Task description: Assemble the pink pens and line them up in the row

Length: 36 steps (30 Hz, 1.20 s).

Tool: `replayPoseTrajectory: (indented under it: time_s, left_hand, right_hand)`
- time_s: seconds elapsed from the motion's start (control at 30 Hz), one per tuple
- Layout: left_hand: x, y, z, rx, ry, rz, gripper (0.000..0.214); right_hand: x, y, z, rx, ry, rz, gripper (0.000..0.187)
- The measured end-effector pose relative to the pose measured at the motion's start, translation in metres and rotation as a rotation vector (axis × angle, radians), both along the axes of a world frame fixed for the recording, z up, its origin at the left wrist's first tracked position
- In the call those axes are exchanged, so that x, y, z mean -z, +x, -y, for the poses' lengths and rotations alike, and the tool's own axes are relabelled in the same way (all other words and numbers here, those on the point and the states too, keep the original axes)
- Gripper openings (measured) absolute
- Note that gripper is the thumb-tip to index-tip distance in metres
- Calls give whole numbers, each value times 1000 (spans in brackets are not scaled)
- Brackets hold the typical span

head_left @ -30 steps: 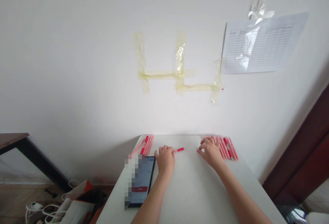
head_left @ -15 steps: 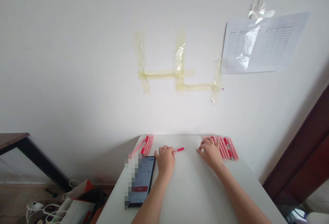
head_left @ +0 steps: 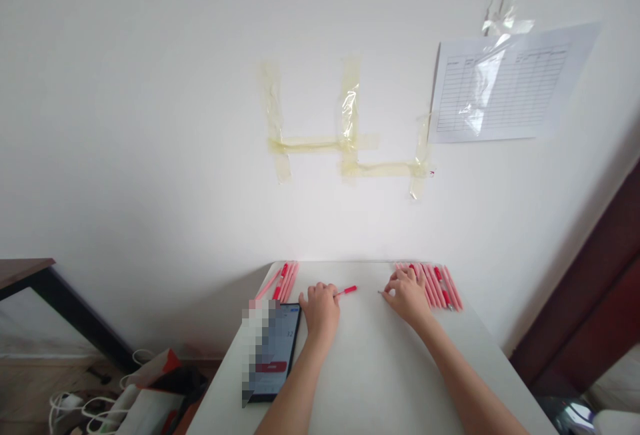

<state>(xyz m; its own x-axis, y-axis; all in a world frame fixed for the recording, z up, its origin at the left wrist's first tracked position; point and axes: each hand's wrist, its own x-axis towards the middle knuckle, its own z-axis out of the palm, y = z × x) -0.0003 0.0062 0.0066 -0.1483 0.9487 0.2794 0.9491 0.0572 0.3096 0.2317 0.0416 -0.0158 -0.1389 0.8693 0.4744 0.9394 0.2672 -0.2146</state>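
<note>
My left hand (head_left: pixel 321 308) is closed over the white tabletop, its fingertips pinching a slim pen piece with a red end (head_left: pixel 348 290) that points right. Across a short gap, my right hand (head_left: pixel 407 294) is also closed, with a small grey tip (head_left: pixel 381 292) poking out from its thumb and finger toward the left. The rest of what it holds is hidden. Just behind and right of that hand lies a row of pink and red pens (head_left: pixel 440 286). A smaller group of pens (head_left: pixel 287 282) lies beyond my left hand at the far left corner.
A phone (head_left: pixel 280 348) with its screen lit lies left of my left forearm. The white table (head_left: pixel 375 368) meets a wall with yellowed tape (head_left: pixel 315 145) and a taped paper sheet (head_left: pixel 505 88). Cables and boxes (head_left: pixel 145 408) lie on the floor at left.
The grey tip at my right fingers reaches slightly farther left. The number on the phone screen went from 31 to 32. Both hands otherwise stay almost in place.
</note>
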Motion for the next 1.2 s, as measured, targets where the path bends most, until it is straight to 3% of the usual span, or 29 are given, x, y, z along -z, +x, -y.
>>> replayPoseTrajectory:
  time_s: [0.27,0.63,1.2]
  left_hand:
    - [0,0,0,14,5,25,19]
    - [2,4,-2,121,105,111,21]
    - [1,6,-1,145,129,131,22]
  right_hand:
    - [0,5,0,-19,35,-42,17]
    - [11,6,-9,-225,191,-89,11]
    - [11,5,-9,-297,150,-73,8]
